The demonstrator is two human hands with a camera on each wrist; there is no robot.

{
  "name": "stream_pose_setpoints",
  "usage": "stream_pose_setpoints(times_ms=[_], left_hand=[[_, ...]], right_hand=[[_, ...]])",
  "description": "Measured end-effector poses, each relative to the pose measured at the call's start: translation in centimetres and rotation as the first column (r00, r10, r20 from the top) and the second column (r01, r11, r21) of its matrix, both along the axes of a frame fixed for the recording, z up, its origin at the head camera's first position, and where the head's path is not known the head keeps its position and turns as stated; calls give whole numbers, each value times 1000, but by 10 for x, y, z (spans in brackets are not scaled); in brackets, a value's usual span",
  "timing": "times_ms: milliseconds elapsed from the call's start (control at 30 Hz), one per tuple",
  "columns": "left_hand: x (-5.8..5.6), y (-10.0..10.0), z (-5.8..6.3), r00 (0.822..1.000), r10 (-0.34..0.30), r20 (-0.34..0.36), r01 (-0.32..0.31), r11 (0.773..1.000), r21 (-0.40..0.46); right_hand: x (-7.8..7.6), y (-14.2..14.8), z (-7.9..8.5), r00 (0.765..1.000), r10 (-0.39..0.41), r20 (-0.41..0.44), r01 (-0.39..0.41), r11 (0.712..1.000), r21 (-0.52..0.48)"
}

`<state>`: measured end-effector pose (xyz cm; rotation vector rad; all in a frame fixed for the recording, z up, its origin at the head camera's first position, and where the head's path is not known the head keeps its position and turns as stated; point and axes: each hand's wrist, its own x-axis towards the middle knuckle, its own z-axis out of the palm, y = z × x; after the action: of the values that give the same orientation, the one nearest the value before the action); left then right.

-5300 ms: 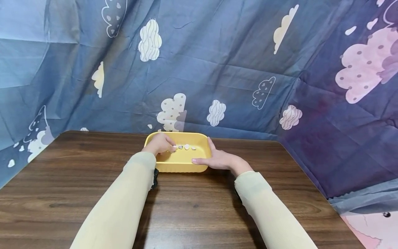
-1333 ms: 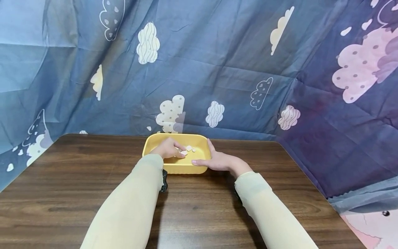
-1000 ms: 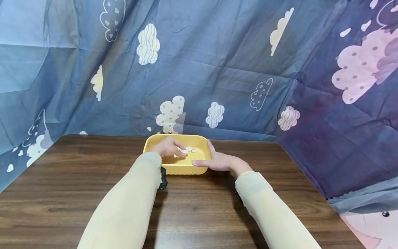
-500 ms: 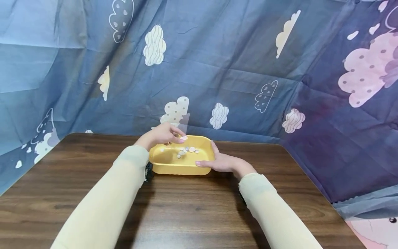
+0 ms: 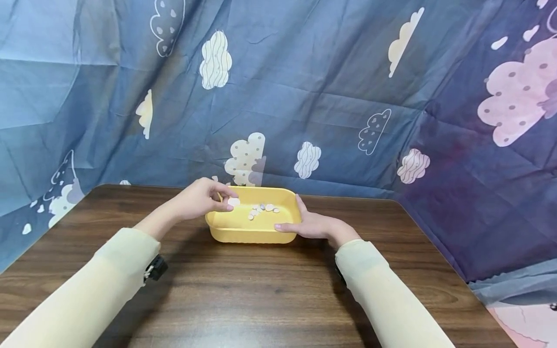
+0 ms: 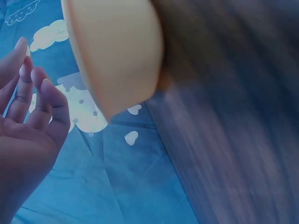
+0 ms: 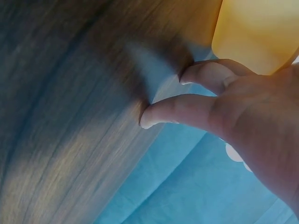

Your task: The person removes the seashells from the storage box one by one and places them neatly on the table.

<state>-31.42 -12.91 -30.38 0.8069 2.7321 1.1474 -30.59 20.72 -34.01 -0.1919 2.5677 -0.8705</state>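
Observation:
A yellow plastic box (image 5: pixel 252 236) stands near the table's far edge. On its floor lie several small white and grey pebble-like pieces (image 5: pixel 270 207). My left hand (image 5: pixel 202 198) is over the box's left end, pinching a flat white pebble-like piece (image 5: pixel 233 202) between thumb and fingers. In the left wrist view, the thumb and fingers meet at the left edge, and the piece barely shows. My right hand (image 5: pixel 315 225) holds the box's right end, thumb over the near rim. Two of its fingers (image 7: pixel 180 109) reach down to the tabletop in the right wrist view.
The dark wood-grain table (image 5: pixel 243 295) stretches in front of and beside the box. A blue cloth with cloud prints (image 5: pixel 278 96) hangs close behind the table and along its right side.
My left hand has lifted a white piece from the box floor and moved up and left with it. The other pieces show more fully. My right hand stays at the box's right end.

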Motion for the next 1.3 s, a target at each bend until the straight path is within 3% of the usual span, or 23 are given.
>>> stream_pose_setpoints(times_ms=[133,300,600,967,1300], left_hand=[[19,-13,-1,1000,25,7,-25,1000,10],[41,-23,-2,1000,-13,0,13,1000,19],[66,-27,-11,997,-68,39,65,996,64],[74,-31,-38,986,-139,98,131,988,83],[77,-37,-49,977,-167,134,180,980,-87]], right_hand=[[-2,-1,2,1000,16,-7,-16,1000,8],[-3,-2,4,1000,26,-10,-26,1000,14],[-6,2,3,1000,18,-12,-18,1000,-16],[-4,2,0,1000,12,2,-12,1000,-11],[-5,0,-4,1000,4,8,-4,1000,4]])
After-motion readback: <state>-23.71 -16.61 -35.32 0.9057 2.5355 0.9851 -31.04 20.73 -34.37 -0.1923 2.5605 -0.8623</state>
